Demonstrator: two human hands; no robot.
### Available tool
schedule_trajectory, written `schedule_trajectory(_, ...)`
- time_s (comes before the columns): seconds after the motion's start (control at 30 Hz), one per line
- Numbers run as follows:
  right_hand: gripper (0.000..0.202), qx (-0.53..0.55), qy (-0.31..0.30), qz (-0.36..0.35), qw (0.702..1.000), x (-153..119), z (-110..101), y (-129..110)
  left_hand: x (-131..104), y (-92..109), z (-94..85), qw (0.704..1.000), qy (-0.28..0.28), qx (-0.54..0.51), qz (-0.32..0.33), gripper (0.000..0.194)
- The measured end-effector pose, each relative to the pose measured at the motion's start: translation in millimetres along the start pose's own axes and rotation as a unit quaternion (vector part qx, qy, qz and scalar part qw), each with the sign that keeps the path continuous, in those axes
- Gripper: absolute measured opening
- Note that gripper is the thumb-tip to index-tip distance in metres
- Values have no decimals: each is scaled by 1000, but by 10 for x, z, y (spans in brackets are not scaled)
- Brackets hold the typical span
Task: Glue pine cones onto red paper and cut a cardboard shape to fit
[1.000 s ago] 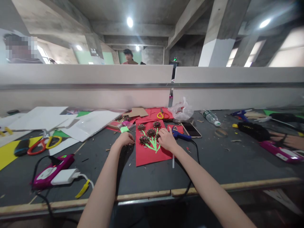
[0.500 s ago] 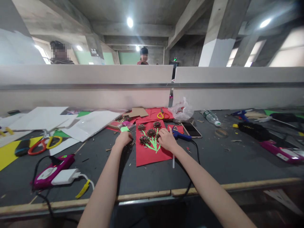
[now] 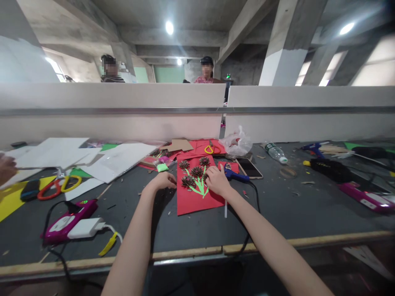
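A red sheet (image 3: 189, 205) lies on the dark table, bearing several pine cones (image 3: 196, 171) and green clay stems (image 3: 201, 190). My right hand (image 3: 216, 180) rests over the sheet's right side, its fingers closed round a pine cone that they partly cover. Just left of the sheet, my left hand (image 3: 166, 181) is low over the table with fingers bent and apart, nothing visible in it. Behind it lies a lump of green clay (image 3: 162, 167). A blue glue gun (image 3: 236, 176) is beside my right hand.
A phone (image 3: 249, 168), plastic bag (image 3: 237, 144) and bottle (image 3: 275, 153) lie to the right. Scissors (image 3: 49, 189) and a purple power strip (image 3: 69, 222) are at left. A co-worker's hand (image 3: 6, 167) shows at the left edge. Two people stand beyond the partition (image 3: 138, 96).
My left hand has shifted slightly right and down, towards the sheet. My right hand stays put. A co-worker's hand has appeared at far left, and both people behind the partition have moved right.
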State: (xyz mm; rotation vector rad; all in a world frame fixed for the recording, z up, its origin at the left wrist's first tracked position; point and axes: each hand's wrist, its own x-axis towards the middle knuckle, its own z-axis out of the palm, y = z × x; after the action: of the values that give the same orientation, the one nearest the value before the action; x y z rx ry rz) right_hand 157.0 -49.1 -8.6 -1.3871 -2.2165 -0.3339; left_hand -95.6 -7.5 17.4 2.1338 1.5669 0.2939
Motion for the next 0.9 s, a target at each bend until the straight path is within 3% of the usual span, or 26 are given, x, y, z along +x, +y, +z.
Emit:
schedule_trajectory(0.37,19,-4,-7,9,1000,-2,-6,1,10,126,65,989,11,144,8,21)
schedule_trajectory(0.5,18,-1,-5,11,1000,2,-16,-4,29,61,85,980,51,187,-35,17)
schedule_trajectory(0.6,18,0,-6,15,1000,7,-28,-8,24,53,77,975,112,178,-75,19)
schedule_trajectory(0.7,18,1,5,20,1000,11,-44,-9,1,144,55,971,201,119,-60,18)
schedule_trajectory(0.77,19,6,20,21,1000,14,-55,-10,-15,256,61,972,231,30,-15,15)
schedule_trajectory(0.83,19,17,38,18,999,18,-62,-14,-27,381,100,974,199,-91,48,15)
schedule_trajectory(0.9,20,33,58,16,998,22,-65,-20,-36,496,167,965,128,-202,108,18)
